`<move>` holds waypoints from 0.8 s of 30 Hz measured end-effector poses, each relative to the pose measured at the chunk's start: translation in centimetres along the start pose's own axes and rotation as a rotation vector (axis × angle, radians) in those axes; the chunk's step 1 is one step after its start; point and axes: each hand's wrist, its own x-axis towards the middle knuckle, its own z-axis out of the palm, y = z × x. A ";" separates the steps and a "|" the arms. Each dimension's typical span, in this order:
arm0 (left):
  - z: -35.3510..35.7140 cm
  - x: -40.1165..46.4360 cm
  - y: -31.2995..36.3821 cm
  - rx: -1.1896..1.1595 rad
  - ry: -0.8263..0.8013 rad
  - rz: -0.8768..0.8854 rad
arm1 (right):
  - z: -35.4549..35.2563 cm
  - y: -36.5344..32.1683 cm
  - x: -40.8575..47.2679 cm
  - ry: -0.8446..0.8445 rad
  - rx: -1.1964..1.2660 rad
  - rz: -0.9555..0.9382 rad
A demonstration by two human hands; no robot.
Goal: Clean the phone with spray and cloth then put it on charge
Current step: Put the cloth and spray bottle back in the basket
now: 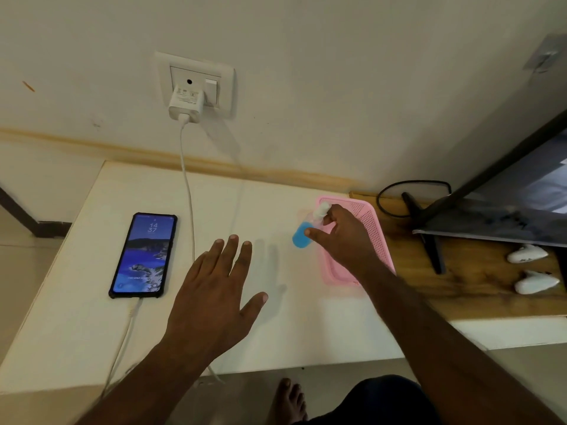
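While we read the scene from the left, the phone (143, 255) comes first: it lies flat on the white tabletop (276, 326), screen lit and showing a clock, with a white cable (187, 179) entering its near end. That cable runs up to a charger (185, 105) seated in the wall socket (196, 84) at the far side. So the phone already sits on charge, as far as we can judge, which is the last step of the task.

Next, our left hand (214, 289) hovers above the middle of the tabletop, palm down, fingers spread apart, holding nothing and well clear of the phone.

Further right, our right hand (340, 237) is closed around a small spray (306, 231) with blue liquid and a white nozzle, thumb on its body. It is held tilted at the left edge of a pink basket (376, 228), and we cannot tell whether it touches the basket.

No cloth shows anywhere. We judge the work nearly over: the spray looks bound for the basket, though whether wiping is finished we cannot tell.
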 end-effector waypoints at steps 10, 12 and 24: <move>0.2 0.0 0.0 -0.008 0.003 0.009 | -2.4 -1.3 -0.2 0.169 0.217 0.023; 0.1 -0.1 0.0 -0.008 -0.001 0.014 | -4.5 -1.1 0.4 0.241 0.236 0.018; 0.3 -0.1 0.0 -0.007 -0.013 0.014 | -4.6 2.0 3.4 0.183 0.074 0.074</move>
